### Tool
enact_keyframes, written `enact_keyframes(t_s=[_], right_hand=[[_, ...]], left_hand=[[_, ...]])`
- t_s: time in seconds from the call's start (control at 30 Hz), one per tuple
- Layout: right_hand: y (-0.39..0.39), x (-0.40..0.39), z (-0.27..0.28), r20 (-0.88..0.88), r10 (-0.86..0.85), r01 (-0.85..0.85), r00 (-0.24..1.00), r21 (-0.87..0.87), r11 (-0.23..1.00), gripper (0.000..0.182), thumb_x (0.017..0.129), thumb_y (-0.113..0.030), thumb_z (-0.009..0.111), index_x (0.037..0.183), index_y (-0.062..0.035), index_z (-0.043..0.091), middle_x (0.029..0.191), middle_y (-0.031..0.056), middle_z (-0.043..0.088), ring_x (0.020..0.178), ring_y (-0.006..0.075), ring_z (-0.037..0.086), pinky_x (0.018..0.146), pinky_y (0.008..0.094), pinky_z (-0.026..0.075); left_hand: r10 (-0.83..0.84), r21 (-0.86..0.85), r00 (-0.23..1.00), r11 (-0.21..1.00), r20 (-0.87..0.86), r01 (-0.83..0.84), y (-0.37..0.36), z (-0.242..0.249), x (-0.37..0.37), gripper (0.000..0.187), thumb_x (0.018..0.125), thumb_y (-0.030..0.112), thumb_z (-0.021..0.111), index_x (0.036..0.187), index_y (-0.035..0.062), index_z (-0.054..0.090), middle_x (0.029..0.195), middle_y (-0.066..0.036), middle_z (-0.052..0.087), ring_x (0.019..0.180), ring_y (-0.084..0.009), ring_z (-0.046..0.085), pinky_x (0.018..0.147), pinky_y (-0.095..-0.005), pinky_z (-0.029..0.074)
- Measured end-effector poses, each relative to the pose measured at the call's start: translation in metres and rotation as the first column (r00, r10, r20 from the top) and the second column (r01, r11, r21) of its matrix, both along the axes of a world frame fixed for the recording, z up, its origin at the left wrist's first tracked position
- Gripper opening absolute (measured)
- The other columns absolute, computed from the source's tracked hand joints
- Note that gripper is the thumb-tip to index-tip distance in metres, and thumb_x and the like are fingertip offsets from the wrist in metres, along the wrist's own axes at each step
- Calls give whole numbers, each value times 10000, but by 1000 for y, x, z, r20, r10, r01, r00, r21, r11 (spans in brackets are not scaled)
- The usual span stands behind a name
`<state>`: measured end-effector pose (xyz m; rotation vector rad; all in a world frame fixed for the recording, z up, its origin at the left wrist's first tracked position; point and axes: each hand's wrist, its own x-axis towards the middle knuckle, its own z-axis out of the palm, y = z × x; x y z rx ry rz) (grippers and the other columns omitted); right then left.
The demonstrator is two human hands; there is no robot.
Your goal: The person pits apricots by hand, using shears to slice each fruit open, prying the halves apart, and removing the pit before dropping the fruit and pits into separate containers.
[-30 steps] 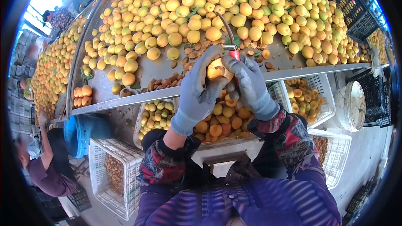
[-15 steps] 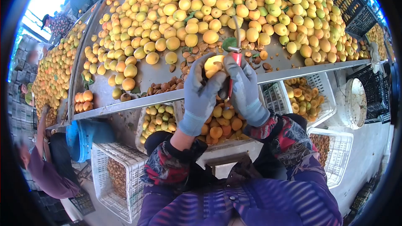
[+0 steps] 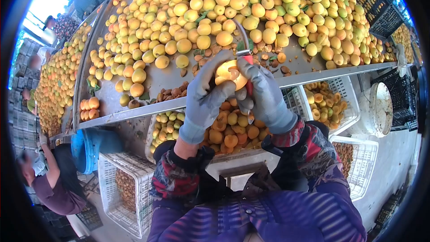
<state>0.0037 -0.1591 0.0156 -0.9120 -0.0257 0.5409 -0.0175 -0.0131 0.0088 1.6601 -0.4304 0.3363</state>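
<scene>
My left hand (image 3: 202, 101), in a grey work glove, is closed around an apricot (image 3: 230, 74). The fruit is cut open, its hollow inner face turned up toward me. In my gloved right hand (image 3: 268, 95) I grip a curved knife (image 3: 244, 53) by its red handle; the hooked metal blade points up and away from the fruit. My right thumb rests against the apricot's right edge. Both hands are raised over the metal edge of the sorting table (image 3: 165, 106). Below them, halved apricots (image 3: 237, 130) fill a crate.
Whole apricots (image 3: 201, 9) are heaped across the table, with brown pits (image 3: 172, 93) near its edge. White crates (image 3: 144, 188) stand low on both sides, beside a blue barrel (image 3: 96, 148) and a white bucket (image 3: 380, 110). A co-worker (image 3: 53, 188) sits at left.
The apricot has turned and its hollow inside now shows. My right hand has shifted slightly right and down, and the knife blade leans farther left. The co-worker's arm at left has bent.
</scene>
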Motion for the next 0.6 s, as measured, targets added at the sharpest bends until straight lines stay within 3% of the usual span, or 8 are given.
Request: enact_keyframes(t_s=[0.07,0.1,0.17,0.3,0.4,0.5,0.57,0.6], right_hand=[[5,-1,8,68,-220,228,973,-169,959,247,897,-283,607,804,-60,555,573,20,533,399,78,453,358,212,348],[7,0,6,68,-222,231,973,-170,958,247,897,-283,607,804,-60,555,573,20,533,399,78,453,358,212,348],[12,4,-6,378,-312,405,871,-196,893,240,890,-241,642,807,-49,524,586,14,549,439,71,460,405,212,358],[8,5,-15,656,-221,502,721,-276,820,247,884,-209,659,814,-34,499,584,18,551,482,69,482,441,234,379],[5,2,-10,797,-80,600,599,-380,704,275,878,-230,667,820,-27,491,563,51,524,470,121,509,447,271,398],[9,2,-12,891,6,681,455,-352,642,277,846,-210,693,833,-28,485,566,117,509,479,278,556,448,318,411],[11,1,-13,908,47,696,417,-352,626,270,843,-202,693,834,-27,487,568,121,516,487,287,566,448,330,413],[12,3,-13,922,82,728,377,-350,590,263,840,-194,693,834,-27,490,570,125,522,495,297,576,448,342,415]], left_hand=[[81,-390,985,911,-151,-135,-15,-6,-1,472,833,144,682,1254,-6,528,987,-64,621,872,-105,572,803,-236,464],[78,-391,985,911,-152,-133,-14,-8,0,472,833,144,682,1254,-6,528,987,-64,621,872,-105,572,803,-236,464],[310,-45,938,946,-155,-320,-8,-12,0,432,846,66,664,1248,-21,534,960,-55,622,857,-79,578,768,-209,465],[354,14,927,935,-123,-355,-6,-13,-3,411,826,40,675,1218,-16,567,827,-6,595,724,-69,518,672,-201,454],[197,-182,963,956,-182,-229,-3,-11,-6,365,845,30,655,1194,-42,576,865,-15,612,760,-64,550,680,-201,475],[103,-301,944,932,-314,-202,2,-2,-7,372,868,44,636,1214,-62,548,896,-38,629,798,-67,584,697,-205,503],[-67,-470,927,874,-370,-124,6,-2,-8,355,880,29,607,1213,-68,537,934,-59,635,824,-79,605,713,-211,523],[-46,-464,931,875,-363,-138,6,-1,-8,355,880,29,607,1213,-68,537,934,-59,635,824,-79,605,713,-211,523]])
